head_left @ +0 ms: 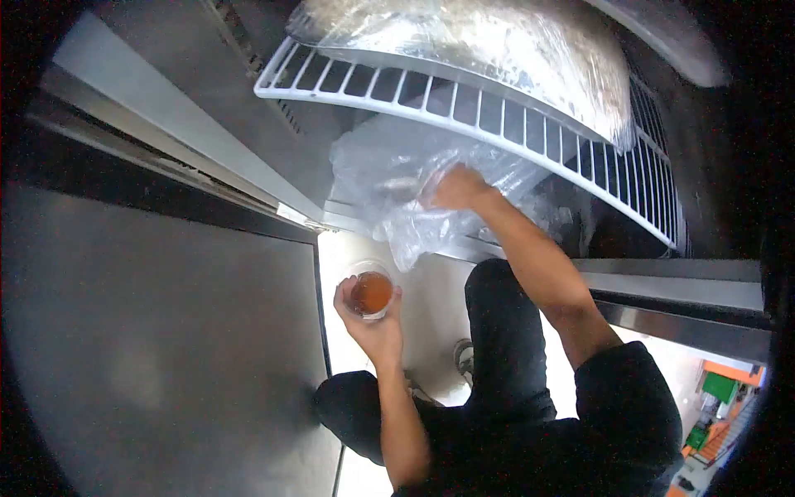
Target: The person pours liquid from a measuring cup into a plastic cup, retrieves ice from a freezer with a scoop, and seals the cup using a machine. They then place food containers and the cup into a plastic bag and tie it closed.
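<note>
My left hand [373, 325] is wrapped round a clear cup of orange-brown liquid [373, 292], held low between my knees and the open refrigerator. My right hand [458, 189] reaches in below the wire shelf and is closed on a large clear plastic bag [431, 236]. Its fingertips are partly hidden by the shiny, crumpled plastic. The bag hangs a little over the cabinet's front edge, and what lies in it is hard to make out.
Just above my right hand runs a white wire shelf [451, 116], bearing a big plastic-wrapped tray [497, 50]. A metal door [149, 331] stands to the left. My knees [497, 306] are bent close to the cabinet. Green and orange objects [719, 387] appear at the lower right.
</note>
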`<state>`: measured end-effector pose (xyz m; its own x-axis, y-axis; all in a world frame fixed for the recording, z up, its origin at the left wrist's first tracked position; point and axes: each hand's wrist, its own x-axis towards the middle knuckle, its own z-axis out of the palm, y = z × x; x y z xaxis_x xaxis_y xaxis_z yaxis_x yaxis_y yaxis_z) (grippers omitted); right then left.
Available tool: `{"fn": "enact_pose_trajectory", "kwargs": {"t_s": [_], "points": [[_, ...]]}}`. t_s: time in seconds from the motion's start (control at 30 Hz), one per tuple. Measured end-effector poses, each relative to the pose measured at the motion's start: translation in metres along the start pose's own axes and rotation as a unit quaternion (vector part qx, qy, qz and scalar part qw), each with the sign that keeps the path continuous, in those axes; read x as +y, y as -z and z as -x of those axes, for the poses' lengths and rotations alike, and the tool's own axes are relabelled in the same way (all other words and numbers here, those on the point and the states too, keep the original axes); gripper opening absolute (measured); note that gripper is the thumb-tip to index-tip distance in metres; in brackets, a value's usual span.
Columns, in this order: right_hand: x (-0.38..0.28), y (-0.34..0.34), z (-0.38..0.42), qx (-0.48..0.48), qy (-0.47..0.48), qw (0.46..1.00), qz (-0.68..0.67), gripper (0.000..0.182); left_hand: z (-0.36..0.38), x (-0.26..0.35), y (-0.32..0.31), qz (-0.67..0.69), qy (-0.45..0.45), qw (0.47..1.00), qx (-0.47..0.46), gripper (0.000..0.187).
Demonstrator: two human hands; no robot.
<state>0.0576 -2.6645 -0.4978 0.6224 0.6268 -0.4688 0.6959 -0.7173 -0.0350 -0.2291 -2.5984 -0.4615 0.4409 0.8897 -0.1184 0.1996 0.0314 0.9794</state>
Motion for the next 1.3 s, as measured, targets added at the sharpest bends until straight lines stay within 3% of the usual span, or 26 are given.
{"fn": "enact_pose_trajectory", "kwargs": {"t_s": [0.07, 0.1, 0.17, 0.23, 0.33, 0.37, 0.4, 0.47, 0.5, 0.57, 0.6, 0.63, 0.67, 0.7, 0.77, 0.8, 0.87, 0.9, 1.0, 1.03, 1.07, 1.1, 1.13, 1.27, 1.3], "points": [[0.032, -0.026, -0.029, -0.006, 0.066, 0.990, -0.128, 0.049, 0.000, 0.000, 0.006, -0.005, -0.009, 1.000, 0.013, 0.078], [0.037, -0.002, -0.014, -0.002, 0.085, 0.991, -0.103, 0.043, 0.002, -0.002, 0.007, 0.027, 0.007, 0.999, 0.019, 0.076], [0.051, 0.017, 0.012, 0.208, 0.095, 0.946, -0.232, 0.043, 0.004, 0.002, 0.009, 0.014, 0.016, 0.999, 0.028, 0.076], [0.056, 0.054, 0.018, 0.179, -0.092, 0.979, -0.036, 0.046, 0.004, 0.003, 0.009, 0.001, 0.018, 0.999, 0.033, 0.076], [0.080, 0.061, -0.007, 0.171, -0.130, 0.965, -0.150, 0.044, 0.005, 0.003, 0.007, 0.010, 0.037, 0.999, 0.005, 0.081], [0.155, -0.043, -0.093, 0.314, -0.057, 0.932, -0.169, 0.037, 0.006, 0.005, 0.008, 0.004, 0.044, 0.999, 0.001, 0.081], [0.137, -0.046, -0.084, 0.313, -0.061, 0.933, -0.168, 0.037, 0.008, 0.006, 0.008, -0.001, 0.049, 0.999, -0.004, 0.080], [0.076, -0.035, -0.064, 0.342, 0.027, 0.939, -0.034, 0.036, 0.006, 0.009, 0.006, 0.007, 0.044, 0.999, -0.006, 0.080], [0.089, -0.045, -0.080, 0.341, 0.029, 0.939, -0.033, 0.036, 0.006, 0.009, 0.006, 0.011, 0.040, 0.999, -0.004, 0.080], [0.101, -0.052, -0.085, 0.237, -0.003, 0.948, 0.211, 0.040, 0.007, 0.007, 0.009, 0.002, 0.043, 0.999, -0.007, 0.080], [0.120, -0.052, -0.073, 0.340, 0.039, 0.863, 0.371, 0.041, 0.006, 0.007, 0.007, -0.002, 0.041, 0.999, -0.003, 0.080], [0.108, -0.016, -0.038, 0.466, 0.027, 0.704, 0.536, 0.043, 0.007, 0.006, 0.007, 0.003, 0.041, 0.999, -0.006, 0.080], [0.092, 0.024, 0.001, 0.576, -0.012, 0.541, 0.612, 0.044, 0.009, 0.004, 0.006, 0.000, 0.032, 0.999, 0.001, 0.080], [0.086, 0.024, 0.000, 0.577, -0.013, 0.540, 0.613, 0.044, 0.009, 0.003, 0.006, -0.005, 0.023, 1.000, 0.008, 0.080], [0.069, 0.014, 0.003, 0.502, -0.060, 0.756, 0.415, 0.045, 0.008, 0.008, 0.007, 0.006, 0.031, 0.999, -0.003, 0.081], [0.063, 0.013, 0.003, 0.450, -0.084, 0.836, 0.301, 0.045, 0.008, 0.012, 0.006, 0.024, 0.036, 0.999, -0.007, 0.082], [0.052, 0.016, 0.000, 0.330, -0.120, 0.935, 0.058, 0.047, 0.006, 0.012, 0.005, 0.026, 0.040, 0.999, 0.001, 0.081], [0.050, 0.014, 0.008, 0.255, -0.135, 0.955, -0.065, 0.048, 0.011, 0.011, 0.005, 0.025, 0.051, 0.998, 0.012, 0.081], [0.066, -0.012, 0.016, 0.343, -0.115, 0.932, 0.018, 0.043, 0.010, 0.008, 0.004, -0.004, 0.030, 0.999, 0.016, 0.079], [0.074, 0.005, 0.027, 0.265, -0.122, 0.954, 0.066, 0.035, 0.013, 0.008, 0.006, -0.009, 0.033, 0.999, 0.011, 0.079], [0.133, -0.047, -0.005, 0.444, -0.068, 0.801, 0.396, 0.033, 0.014, 0.007, 0.007, -0.001, 0.024, 1.000, -0.004, 0.079], [0.130, -0.010, 0.005, 0.444, -0.055, 0.871, 0.204, 0.033, 0.011, 0.006, 0.003, 0.011, 0.015, 1.000, -0.015, 0.079], [0.119, 0.029, 0.016, 0.425, -0.042, 0.904, 0.002, 0.034, 0.011, 0.006, 0.003, 0.010, 0.019, 1.000, -0.020, 0.079], [0.140, -0.034, -0.041, 0.395, -0.141, 0.908, -0.010, 0.029, 0.013, 0.005, 0.002, 0.017, -0.005, 0.997, -0.071, 0.080], [0.109, -0.034, -0.035, 0.459, -0.124, 0.879, 0.047, 0.026, 0.010, 0.004, 0.000, 0.016, -0.007, 0.998, -0.066, 0.080]]}}
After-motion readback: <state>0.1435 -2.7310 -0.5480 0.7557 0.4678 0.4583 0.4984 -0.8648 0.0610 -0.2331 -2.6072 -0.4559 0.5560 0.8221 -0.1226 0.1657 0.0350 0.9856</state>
